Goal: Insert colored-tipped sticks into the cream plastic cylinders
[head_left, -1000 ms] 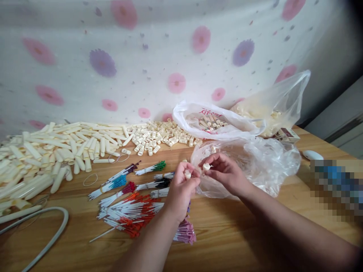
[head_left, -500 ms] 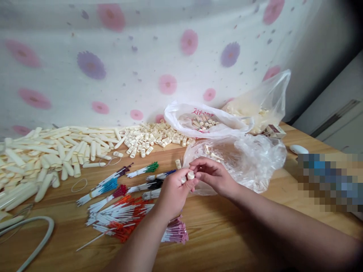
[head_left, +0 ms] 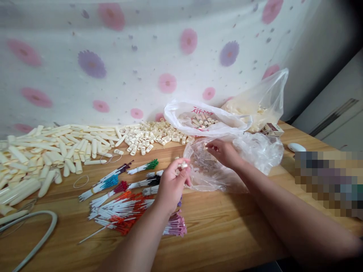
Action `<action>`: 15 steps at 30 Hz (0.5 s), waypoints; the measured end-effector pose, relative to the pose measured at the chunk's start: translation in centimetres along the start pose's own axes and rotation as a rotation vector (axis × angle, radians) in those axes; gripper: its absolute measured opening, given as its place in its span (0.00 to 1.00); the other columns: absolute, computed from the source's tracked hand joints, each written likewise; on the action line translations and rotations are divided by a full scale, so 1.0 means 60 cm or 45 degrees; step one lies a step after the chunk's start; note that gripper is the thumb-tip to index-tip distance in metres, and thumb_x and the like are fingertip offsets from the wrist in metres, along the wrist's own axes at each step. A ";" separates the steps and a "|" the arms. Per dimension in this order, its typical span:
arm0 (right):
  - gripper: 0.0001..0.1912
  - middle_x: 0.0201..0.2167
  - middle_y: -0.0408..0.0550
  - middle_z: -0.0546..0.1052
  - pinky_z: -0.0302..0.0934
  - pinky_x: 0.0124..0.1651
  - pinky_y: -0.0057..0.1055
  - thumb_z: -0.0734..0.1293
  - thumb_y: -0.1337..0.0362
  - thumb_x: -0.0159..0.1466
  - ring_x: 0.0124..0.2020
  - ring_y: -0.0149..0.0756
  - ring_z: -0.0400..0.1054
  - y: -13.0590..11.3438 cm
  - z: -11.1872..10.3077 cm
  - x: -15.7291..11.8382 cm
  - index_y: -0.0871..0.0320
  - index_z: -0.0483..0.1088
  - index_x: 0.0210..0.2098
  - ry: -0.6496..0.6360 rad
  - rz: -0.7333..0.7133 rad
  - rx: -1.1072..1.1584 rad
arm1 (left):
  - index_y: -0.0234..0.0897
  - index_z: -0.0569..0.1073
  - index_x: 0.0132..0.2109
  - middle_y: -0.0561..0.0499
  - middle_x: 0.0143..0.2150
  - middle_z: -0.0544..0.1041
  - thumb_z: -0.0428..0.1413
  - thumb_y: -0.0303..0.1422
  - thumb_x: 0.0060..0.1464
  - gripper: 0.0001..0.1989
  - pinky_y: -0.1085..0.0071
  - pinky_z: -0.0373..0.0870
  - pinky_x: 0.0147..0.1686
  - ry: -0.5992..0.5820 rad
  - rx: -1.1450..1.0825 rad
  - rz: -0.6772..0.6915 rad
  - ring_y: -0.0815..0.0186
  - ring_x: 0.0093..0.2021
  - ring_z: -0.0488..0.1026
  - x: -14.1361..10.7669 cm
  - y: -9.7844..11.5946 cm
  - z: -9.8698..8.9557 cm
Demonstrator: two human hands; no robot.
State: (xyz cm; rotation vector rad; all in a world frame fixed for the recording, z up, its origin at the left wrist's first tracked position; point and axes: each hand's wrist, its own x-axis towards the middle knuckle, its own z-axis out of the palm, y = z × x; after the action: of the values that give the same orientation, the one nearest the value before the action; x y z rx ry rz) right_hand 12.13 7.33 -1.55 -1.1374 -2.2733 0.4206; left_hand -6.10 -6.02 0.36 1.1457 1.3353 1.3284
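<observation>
Two bare hands over a wooden desk, seen from the head. The left hand is just beside the left edge of a clear plastic bag; its grip pinches a small cream part between thumb and fingers. More pale plastic shows within the same hand, partly hidden by the fingers. The right hand is over the mouth of the clear plastic bag, thumb and fingertips drawn close together. A small pale speck shows at these fingertips; whether this grip pinches it cannot be told. Small whitish pieces lie inside the bag.

Left of the hands, bundles of white sticks with coloured tips lie on the desk, among them green-tipped sticks, blue-tipped sticks, orange-tipped sticks and, beside the left forearm, pink-tipped sticks. Farther back, short slotted tubes adjoin a larger pile of long cream tubes. Behind the clear plastic bag, an open white bag with red print holds more tubes; to its right are a translucent bag and a small box. A pale cable curves at lower left. A flowered sheet hangs behind.
</observation>
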 end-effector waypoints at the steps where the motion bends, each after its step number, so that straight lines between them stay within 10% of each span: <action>1: 0.08 0.35 0.50 0.75 0.60 0.38 0.30 0.63 0.65 0.61 0.34 0.35 0.68 0.019 0.001 0.005 0.60 0.72 0.38 -0.003 0.049 -0.111 | 0.37 0.68 0.44 0.59 0.17 0.65 0.54 0.41 0.53 0.14 0.78 0.50 0.19 0.014 -0.178 -0.054 0.73 0.17 0.59 0.001 0.001 0.000; 9: 0.10 0.34 0.54 0.76 0.57 0.37 0.29 0.59 0.70 0.62 0.34 0.37 0.69 0.035 0.002 0.009 0.61 0.73 0.34 -0.108 0.028 -0.437 | 0.39 0.65 0.49 0.52 0.29 0.75 0.60 0.36 0.46 0.22 0.79 0.62 0.22 -0.018 -0.629 -0.361 0.71 0.24 0.71 0.006 0.003 -0.004; 15: 0.06 0.31 0.52 0.76 0.55 0.34 0.27 0.63 0.70 0.58 0.31 0.35 0.68 0.029 0.004 0.006 0.61 0.72 0.34 -0.154 0.008 -0.428 | 0.39 0.65 0.41 0.60 0.27 0.65 0.61 0.32 0.43 0.17 0.84 0.43 0.15 -0.066 -0.642 -0.364 0.83 0.15 0.52 0.005 0.003 -0.001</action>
State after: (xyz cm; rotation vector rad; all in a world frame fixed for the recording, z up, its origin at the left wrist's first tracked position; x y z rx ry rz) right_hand 12.93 8.67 -2.50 -1.3112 -2.5122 0.1121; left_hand -6.21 -5.74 0.54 0.6156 0.9995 1.3104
